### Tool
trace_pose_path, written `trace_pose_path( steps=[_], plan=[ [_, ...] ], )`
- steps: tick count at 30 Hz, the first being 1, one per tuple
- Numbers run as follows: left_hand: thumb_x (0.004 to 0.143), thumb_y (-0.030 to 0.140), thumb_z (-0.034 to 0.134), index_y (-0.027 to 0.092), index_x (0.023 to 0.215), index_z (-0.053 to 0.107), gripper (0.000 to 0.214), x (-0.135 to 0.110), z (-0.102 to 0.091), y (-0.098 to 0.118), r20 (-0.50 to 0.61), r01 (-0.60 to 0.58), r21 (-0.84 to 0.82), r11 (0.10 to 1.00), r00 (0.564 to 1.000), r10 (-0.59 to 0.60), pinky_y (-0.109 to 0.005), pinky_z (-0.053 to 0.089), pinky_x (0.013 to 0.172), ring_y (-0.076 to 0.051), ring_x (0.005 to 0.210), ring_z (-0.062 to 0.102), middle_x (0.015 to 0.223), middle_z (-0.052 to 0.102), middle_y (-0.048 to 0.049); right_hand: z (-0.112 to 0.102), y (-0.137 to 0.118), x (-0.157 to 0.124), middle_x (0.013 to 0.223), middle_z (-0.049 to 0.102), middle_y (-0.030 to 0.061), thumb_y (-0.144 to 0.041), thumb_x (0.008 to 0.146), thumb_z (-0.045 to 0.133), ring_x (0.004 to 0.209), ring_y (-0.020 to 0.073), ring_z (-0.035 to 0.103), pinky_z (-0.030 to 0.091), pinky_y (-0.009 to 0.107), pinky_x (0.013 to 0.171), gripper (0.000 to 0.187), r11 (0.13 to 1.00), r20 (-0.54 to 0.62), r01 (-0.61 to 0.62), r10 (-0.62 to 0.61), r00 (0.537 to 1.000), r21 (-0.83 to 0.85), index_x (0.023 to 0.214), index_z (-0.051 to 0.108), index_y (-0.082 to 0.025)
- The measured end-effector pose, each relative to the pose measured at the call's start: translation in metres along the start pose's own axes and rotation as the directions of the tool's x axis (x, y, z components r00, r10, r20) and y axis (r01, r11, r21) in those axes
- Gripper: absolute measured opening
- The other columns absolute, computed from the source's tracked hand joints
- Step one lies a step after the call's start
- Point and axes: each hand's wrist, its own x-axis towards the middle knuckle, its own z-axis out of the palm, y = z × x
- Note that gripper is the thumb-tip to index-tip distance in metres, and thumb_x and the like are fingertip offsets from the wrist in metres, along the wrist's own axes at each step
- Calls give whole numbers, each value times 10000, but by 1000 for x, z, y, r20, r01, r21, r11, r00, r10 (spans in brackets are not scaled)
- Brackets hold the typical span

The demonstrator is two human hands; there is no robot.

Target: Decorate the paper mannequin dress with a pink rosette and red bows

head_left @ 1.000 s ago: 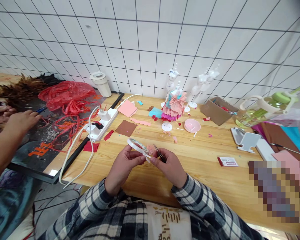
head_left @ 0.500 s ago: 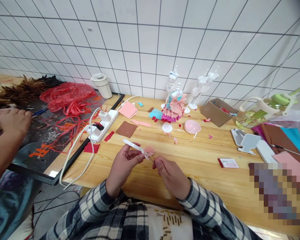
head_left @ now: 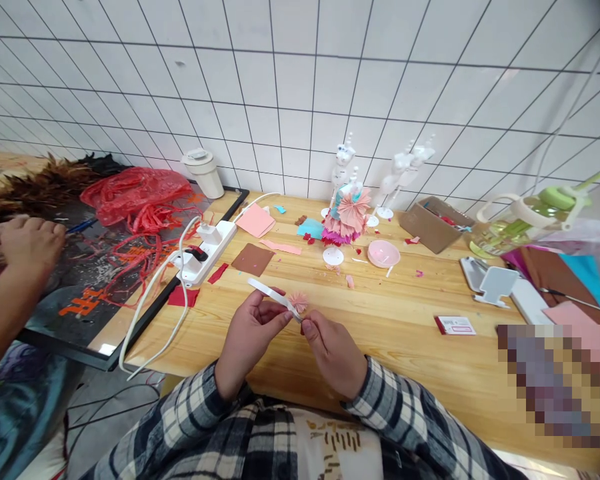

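Note:
In my left hand point(head_left: 253, 337) is a narrow white tape roll point(head_left: 266, 289), seen nearly edge-on, pinched between thumb and fingers. The tape's end reaches down toward my right hand point(head_left: 333, 350). Thumb and forefinger of that hand are pressed together at the tape's tip, with a small dark red bit point(head_left: 304, 327) showing there; what exactly they grip is hidden. Just beyond the fingertips is a small pleated pink paper rosette point(head_left: 299, 303); whether it is held or lies on the wood I cannot tell.
A small figure dressed in pleated paper point(head_left: 347, 213) stands at the back near bare white mannequins point(head_left: 403, 167). A pink bowl point(head_left: 384, 254), a cardboard box point(head_left: 433, 227) and a power strip point(head_left: 207, 253) surround the work area. Another person's hands point(head_left: 33, 243) are at far left.
My right hand has moved left, and its fingertips now meet the tape's end beside my left fingers. My left hand has barely shifted and keeps the tape roll.

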Motion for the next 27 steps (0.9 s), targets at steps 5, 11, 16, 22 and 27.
trace_pose_path(
  steps=[5, 11, 16, 22, 27],
  plan=[
    [622, 301, 832, 178, 994, 573, 470, -2, 3, 1, -28, -39, 27, 999, 999, 40, -290, 541, 729, -194, 754, 717, 734, 735, -20, 6, 1, -1, 820, 654, 43, -380, 1028, 284, 730, 188, 607, 382, 288, 648, 330, 999, -29, 1, -2, 1000, -39, 1058, 563, -207],
    [621, 308, 835, 176, 994, 564, 479, -4, 1, 0, -56, -51, 33, 998, 997, 53, -290, 543, 726, -198, 744, 721, 735, 745, -30, 5, -2, -2, 844, 676, 54, -389, 1025, 291, 736, 202, 623, 376, 293, 639, 338, 991, -19, -25, 22, 1000, -130, 1074, 570, -203],
    [628, 302, 829, 168, 1016, 555, 494, -4, -2, -1, -58, -51, 25, 998, 997, 52, -277, 538, 738, -177, 741, 713, 724, 735, -15, 2, -4, -2, 875, 688, 57, -380, 1026, 300, 755, 201, 629, 380, 291, 647, 326, 986, -23, -28, 24, 999, -164, 1071, 568, -200],
    [633, 306, 804, 161, 994, 558, 460, -7, 4, 3, 4, -23, 41, 999, 1000, 23, -275, 541, 702, -177, 726, 709, 711, 723, -9, 4, -2, -1, 906, 688, 54, -396, 1031, 280, 792, 200, 627, 398, 290, 681, 326, 994, -19, -1, -1, 1000, -107, 1045, 542, -204],
    [612, 294, 807, 158, 988, 556, 472, -9, 7, 4, 10, 0, 46, 999, 1000, 0, -268, 539, 680, -175, 712, 708, 700, 718, -3, 7, -1, 0, 911, 690, 60, -413, 1023, 297, 793, 204, 629, 396, 290, 680, 313, 996, -29, -27, 25, 999, -81, 1018, 533, -206]
  ],
)
